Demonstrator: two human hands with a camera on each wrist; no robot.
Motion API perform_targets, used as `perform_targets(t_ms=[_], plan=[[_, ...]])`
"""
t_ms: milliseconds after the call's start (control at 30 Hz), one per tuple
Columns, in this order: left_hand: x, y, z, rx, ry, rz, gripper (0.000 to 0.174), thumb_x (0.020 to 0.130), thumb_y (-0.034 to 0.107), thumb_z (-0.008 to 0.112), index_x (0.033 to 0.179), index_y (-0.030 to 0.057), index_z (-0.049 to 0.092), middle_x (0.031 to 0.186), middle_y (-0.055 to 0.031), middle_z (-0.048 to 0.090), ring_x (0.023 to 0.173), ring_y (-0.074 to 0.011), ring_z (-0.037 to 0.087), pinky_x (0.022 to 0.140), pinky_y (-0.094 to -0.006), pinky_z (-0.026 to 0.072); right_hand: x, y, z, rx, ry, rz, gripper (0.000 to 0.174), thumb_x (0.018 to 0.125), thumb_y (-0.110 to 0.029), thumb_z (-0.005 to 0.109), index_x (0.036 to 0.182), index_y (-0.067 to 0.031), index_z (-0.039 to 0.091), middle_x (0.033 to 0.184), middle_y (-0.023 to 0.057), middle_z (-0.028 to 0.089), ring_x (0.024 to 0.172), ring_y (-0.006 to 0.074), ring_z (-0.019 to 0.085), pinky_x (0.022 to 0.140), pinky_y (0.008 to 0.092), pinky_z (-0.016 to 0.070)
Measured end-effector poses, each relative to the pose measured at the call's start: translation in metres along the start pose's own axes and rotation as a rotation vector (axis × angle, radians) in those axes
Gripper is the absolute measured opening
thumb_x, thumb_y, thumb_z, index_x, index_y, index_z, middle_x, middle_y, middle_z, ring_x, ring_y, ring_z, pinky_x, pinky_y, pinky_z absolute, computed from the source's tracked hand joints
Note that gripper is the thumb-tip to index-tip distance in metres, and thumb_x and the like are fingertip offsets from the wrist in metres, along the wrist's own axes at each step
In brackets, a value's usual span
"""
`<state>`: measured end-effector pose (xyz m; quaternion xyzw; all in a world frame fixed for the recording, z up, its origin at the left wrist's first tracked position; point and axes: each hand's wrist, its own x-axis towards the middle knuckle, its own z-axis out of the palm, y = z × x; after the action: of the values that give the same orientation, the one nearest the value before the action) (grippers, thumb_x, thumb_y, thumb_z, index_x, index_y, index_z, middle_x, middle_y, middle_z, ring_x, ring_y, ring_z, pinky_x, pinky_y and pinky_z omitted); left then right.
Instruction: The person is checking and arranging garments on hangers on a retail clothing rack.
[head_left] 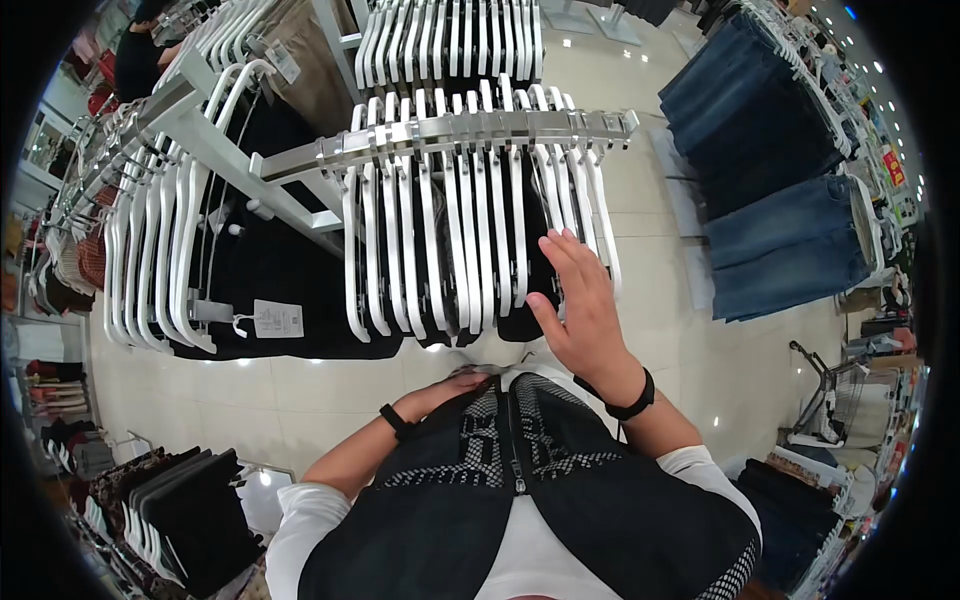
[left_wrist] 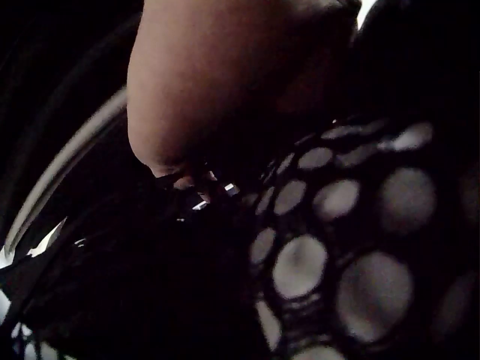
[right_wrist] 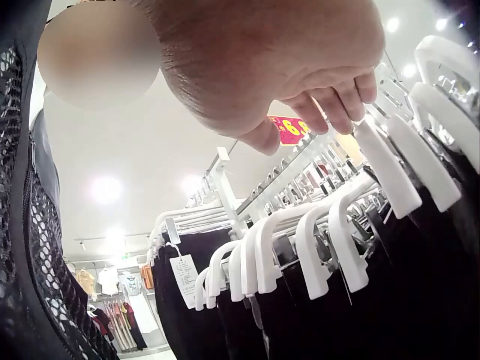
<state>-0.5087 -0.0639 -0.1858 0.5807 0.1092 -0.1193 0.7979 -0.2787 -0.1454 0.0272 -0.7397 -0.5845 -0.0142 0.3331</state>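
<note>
My right hand (head_left: 583, 318) is raised in front of the row of white hangers (head_left: 465, 250), palm out, fingers straight, thumb apart. In the right wrist view its palm (right_wrist: 277, 60) shows above the white hangers (right_wrist: 270, 255), which carry black garments. Low at my waist, the left hand (head_left: 458, 387) lies by the hem of the black vest (head_left: 420, 480). Its fingers are mostly hidden, and I cannot tell whether they hold anything. The left wrist view is dark, with part of the left hand (left_wrist: 217, 82) beside the vest's perforated mesh (left_wrist: 300, 266).
A metal rail (head_left: 450, 132) bears the hangers in front of me. To its left hang more black garments, one with a white tag (head_left: 278, 320). Blue jeans (head_left: 790, 245) hang on the right, with a shopping cart (head_left: 830, 395) below. Another person (head_left: 140, 55) stands at the far left.
</note>
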Motion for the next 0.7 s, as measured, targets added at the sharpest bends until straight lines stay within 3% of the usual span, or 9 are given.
perform_targets(t_ms=[67,167,267,367,467,567,700], plan=[[0.006,0.012,0.003,0.210,0.013,0.129,0.030,0.100,0.021,0.051,0.122,0.0024,0.060,0.118,-0.0106,0.064,0.108,-0.0208,0.060,0.100,-0.0335,0.0412,-0.005,-0.001,-0.001,0.005,0.005,0.019,0.055,0.086,-0.015,0.066,0.136,0.0010,0.049,0.139,0.0196,0.050,0.133,0.0386,0.043,0.110,0.0479,0.0331],[0.024,0.001,0.006,0.030,-0.015,-0.063,0.028,0.099,0.022,0.052,0.118,0.0035,0.062,0.114,-0.0112,0.066,0.106,-0.0208,0.060,0.101,-0.0361,0.0408,-0.014,0.005,-0.008,0.007,0.012,0.052,0.055,0.086,-0.014,0.066,0.136,0.0014,0.048,0.139,0.0200,0.049,0.134,0.0385,0.042,0.110,0.0481,0.0327],[0.045,-0.042,0.003,0.109,-0.064,-0.093,0.027,0.098,0.021,0.053,0.118,0.0044,0.063,0.113,-0.0109,0.066,0.107,-0.0201,0.060,0.100,-0.0353,0.0419,-0.019,0.015,-0.017,-0.015,0.020,0.066,0.055,0.086,-0.013,0.067,0.136,0.0016,0.048,0.140,0.0200,0.049,0.134,0.0383,0.043,0.110,0.0481,0.0327],[0.059,-0.082,0.004,0.203,-0.001,0.034,0.028,0.098,0.022,0.055,0.117,0.0034,0.063,0.110,-0.0109,0.065,0.106,-0.0207,0.060,0.097,-0.0341,0.0432,-0.024,0.030,-0.029,0.016,0.054,0.049,0.056,0.086,-0.013,0.066,0.137,0.0013,0.047,0.140,0.0196,0.050,0.134,0.0377,0.043,0.111,0.0477,0.0324],[0.059,-0.039,0.029,0.027,0.086,-0.084,0.029,0.097,0.023,0.056,0.117,0.0037,0.064,0.110,-0.0116,0.064,0.107,-0.0239,0.058,0.098,-0.0364,0.0406,-0.029,0.051,-0.043,0.054,0.073,0.034,0.055,0.087,-0.013,0.065,0.137,0.0009,0.047,0.139,0.0184,0.051,0.134,0.0372,0.043,0.111,0.0473,0.0322],[0.076,0.018,0.063,-0.061,-0.003,-0.087,0.028,0.098,0.023,0.056,0.118,0.0043,0.065,0.112,-0.0112,0.063,0.109,-0.0258,0.056,0.099,-0.0382,0.0391,-0.038,0.080,-0.061,0.074,0.072,0.031,0.054,0.088,-0.014,0.064,0.137,0.0008,0.047,0.139,0.0181,0.051,0.135,0.0371,0.042,0.111,0.0472,0.0319],[0.136,-0.012,0.087,0.064,0.016,-0.039,0.028,0.099,0.021,0.056,0.119,0.0036,0.063,0.112,-0.0088,0.063,0.107,-0.0241,0.054,0.098,-0.0375,0.0396,-0.053,0.132,-0.095,0.093,0.059,0.018,0.054,0.088,-0.015,0.064,0.137,0.0006,0.047,0.138,0.0184,0.051,0.135,0.0374,0.043,0.111,0.0480,0.0318]])
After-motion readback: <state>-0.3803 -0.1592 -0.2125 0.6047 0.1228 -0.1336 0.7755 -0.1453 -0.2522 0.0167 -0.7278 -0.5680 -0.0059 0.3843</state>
